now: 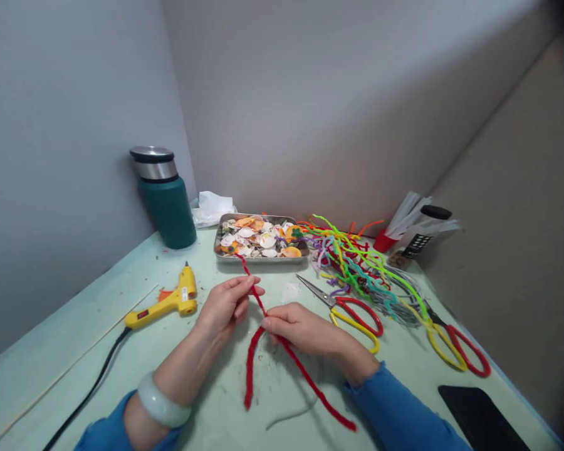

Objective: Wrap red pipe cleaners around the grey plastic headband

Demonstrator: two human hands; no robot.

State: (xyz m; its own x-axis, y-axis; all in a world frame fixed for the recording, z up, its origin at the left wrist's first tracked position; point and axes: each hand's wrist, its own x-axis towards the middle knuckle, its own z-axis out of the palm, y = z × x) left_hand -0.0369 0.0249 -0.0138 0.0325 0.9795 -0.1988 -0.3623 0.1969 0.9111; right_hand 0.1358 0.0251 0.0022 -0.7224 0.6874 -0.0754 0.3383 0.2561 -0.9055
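Observation:
My left hand [230, 305] pinches a red pipe cleaner [303, 371] along its upper stretch, and the tip pokes up past my fingers. To the right, my right hand [296, 327] is closed on the same red stem where its strands meet. Below that point two red legs spread apart, one hanging down to the left and one reaching down to the right. Whether these are one bent stem or two, I cannot tell. A thin grey wire or stem [291, 416] lies on the table under my hands. Scissors [343, 307] with red and yellow handles rest beside my right hand.
A yellow glue gun [169, 300] and a thin stick [75, 363] lie left, near a green bottle [167, 207]. Behind my hands stands a metal tray [263, 260] of shells. Right are tangled pipe cleaners [357, 260], second scissors [455, 344], a black phone-like slab [484, 416] and glue sticks [407, 216].

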